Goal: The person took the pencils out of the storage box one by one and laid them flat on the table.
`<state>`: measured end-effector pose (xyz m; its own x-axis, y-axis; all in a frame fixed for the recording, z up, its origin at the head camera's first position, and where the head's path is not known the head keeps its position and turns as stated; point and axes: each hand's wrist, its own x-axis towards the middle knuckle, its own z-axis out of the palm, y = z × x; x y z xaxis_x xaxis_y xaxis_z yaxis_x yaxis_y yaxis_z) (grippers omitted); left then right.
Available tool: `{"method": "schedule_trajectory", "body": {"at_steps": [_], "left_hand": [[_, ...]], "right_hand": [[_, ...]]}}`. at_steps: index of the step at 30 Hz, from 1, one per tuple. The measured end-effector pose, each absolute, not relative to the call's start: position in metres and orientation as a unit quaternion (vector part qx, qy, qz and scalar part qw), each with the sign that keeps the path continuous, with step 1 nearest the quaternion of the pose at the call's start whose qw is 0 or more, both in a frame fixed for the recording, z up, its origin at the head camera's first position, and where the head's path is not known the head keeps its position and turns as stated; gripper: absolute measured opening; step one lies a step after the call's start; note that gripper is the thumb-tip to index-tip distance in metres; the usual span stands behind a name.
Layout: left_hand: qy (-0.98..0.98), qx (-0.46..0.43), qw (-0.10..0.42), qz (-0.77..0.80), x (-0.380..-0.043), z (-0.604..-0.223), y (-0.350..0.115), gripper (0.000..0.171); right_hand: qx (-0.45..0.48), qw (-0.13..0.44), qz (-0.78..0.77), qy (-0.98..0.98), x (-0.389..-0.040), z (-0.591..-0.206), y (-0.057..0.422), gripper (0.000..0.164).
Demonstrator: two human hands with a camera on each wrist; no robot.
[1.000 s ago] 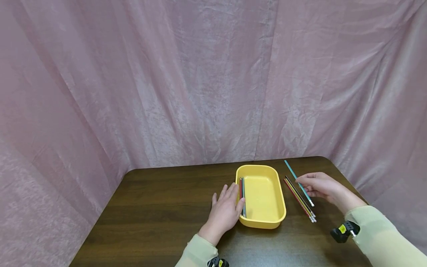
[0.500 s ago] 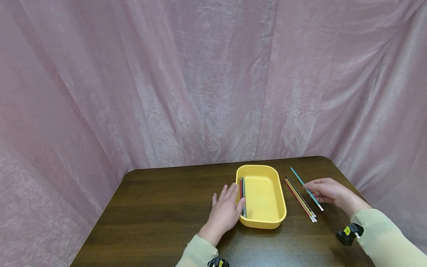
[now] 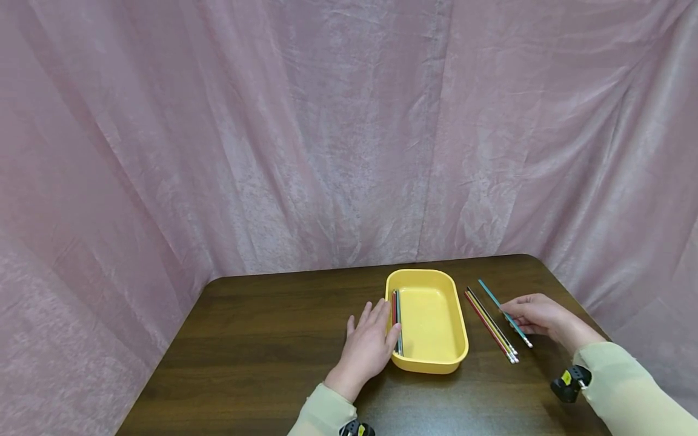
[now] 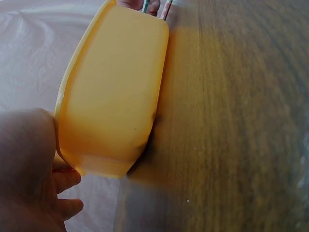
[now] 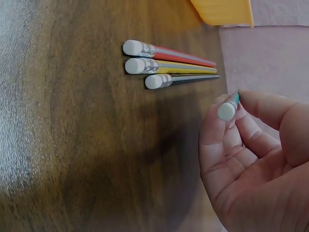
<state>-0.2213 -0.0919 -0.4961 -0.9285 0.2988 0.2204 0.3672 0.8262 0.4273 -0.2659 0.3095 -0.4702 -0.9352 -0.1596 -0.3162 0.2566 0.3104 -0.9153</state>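
Observation:
My right hand [image 3: 537,316] pinches a teal pencil [image 3: 493,295] between thumb and fingers, its white eraser end toward me. Just left of it, a red, a yellow and a black pencil [image 5: 188,67] lie side by side on the table, erasers toward me. A yellow plastic tray [image 3: 460,327] stands farther left. Along its left inner wall lie several pencils [image 3: 398,321], partly covered by my left hand. With fingers extended, my left hand [image 3: 368,345] rests on the tray's left rim, the thumb reaching over the inside; the left wrist view shows the tray's outer wall [image 4: 111,92] beside it.
The dark wooden table [image 3: 272,339] spreads out to the left of the tray. Its back edge runs close behind the tray, against a pink curtain [image 3: 349,133] that also hangs along both sides.
My right hand has moved slightly right and toward me, carrying the teal pencil away from the other three pencils. The left hand and the tray have stayed in place.

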Motion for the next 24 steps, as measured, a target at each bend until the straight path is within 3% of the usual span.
{"method": "schedule_trajectory", "body": {"at_steps": [24], "left_hand": [[-0.952,-0.174,0.069,-0.243,-0.223,-0.497,-0.092,0.061]], "right_hand": [[0.036,0.150,-0.529,0.835,-0.273,-0.481,0.301,0.022]]}}
